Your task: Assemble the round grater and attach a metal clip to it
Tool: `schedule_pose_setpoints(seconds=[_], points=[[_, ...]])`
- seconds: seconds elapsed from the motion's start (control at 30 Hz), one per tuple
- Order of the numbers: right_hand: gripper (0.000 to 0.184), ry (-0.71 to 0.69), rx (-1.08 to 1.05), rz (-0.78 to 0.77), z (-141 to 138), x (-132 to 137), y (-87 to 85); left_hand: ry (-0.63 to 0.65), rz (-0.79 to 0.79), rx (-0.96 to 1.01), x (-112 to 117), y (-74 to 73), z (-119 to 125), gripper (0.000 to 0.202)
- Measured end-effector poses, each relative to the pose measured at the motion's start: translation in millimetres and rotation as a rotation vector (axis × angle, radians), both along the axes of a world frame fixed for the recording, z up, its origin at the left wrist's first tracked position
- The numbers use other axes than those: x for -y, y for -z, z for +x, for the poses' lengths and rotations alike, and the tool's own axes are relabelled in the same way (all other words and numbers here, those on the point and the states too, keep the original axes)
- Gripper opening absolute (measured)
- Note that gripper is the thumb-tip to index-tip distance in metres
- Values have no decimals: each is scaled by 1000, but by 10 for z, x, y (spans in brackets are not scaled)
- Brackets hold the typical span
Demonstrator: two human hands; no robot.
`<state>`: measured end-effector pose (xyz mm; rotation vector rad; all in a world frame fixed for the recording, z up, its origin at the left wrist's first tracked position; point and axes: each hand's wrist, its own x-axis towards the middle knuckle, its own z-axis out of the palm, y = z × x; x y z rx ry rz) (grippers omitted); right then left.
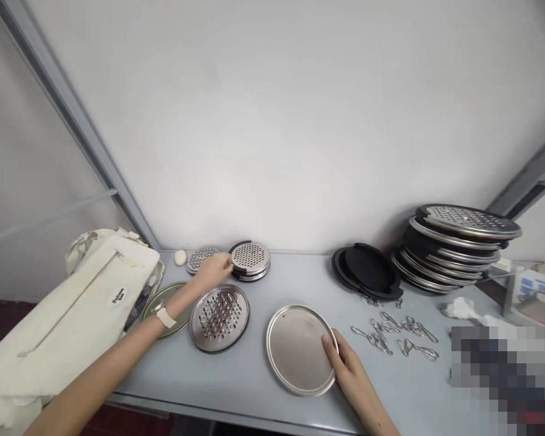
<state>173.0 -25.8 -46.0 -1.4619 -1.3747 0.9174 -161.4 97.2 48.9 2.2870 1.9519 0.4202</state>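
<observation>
My right hand (pixel 347 363) grips the right edge of a round, shallow metal plate (pixel 300 351), thumb on top, tilted over the table's front. My left hand (pixel 215 268) reaches to the back, its fingers curled together at the black rim of a small stack of round graters (pixel 251 257). Whether they pinch that rim or something small is hidden. A smaller round grater (pixel 201 259) lies just behind that hand, partly covered. Below the left wrist, a coarse round grater (pixel 220 318) lies face up. Under the forearm a round greenish metal disc (pixel 163 297) shows in part.
A cream bag (pixel 82 303) fills the left side. At the right stands a tall stack of round graters (pixel 454 251) with black rims. Black round holders (pixel 367 272) and several wire clips (pixel 376 336) lie before it. A whitish oval object (pixel 180 258) sits at the back.
</observation>
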Motion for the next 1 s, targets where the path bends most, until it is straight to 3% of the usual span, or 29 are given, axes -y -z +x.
schedule_pose_setpoints(seconds=[0.17,0.3,0.47,0.7,1.0], points=[[51,-86,-105,-144,-121,73,15,-157,-13,-9,-270,101,-780,11],[45,-92,-100,-103,-160,88,-30,-156,-40,14,-304,238,-1035,21],[44,-73,-70,-105,-175,95,-72,-129,-47,37,-278,322,-1102,24],[43,-87,-32,-96,-180,100,-85,-188,-30,34,-244,302,-1119,21],[38,-180,-53,-80,-154,112,-136,-423,-72,-1,-256,326,-922,14]])
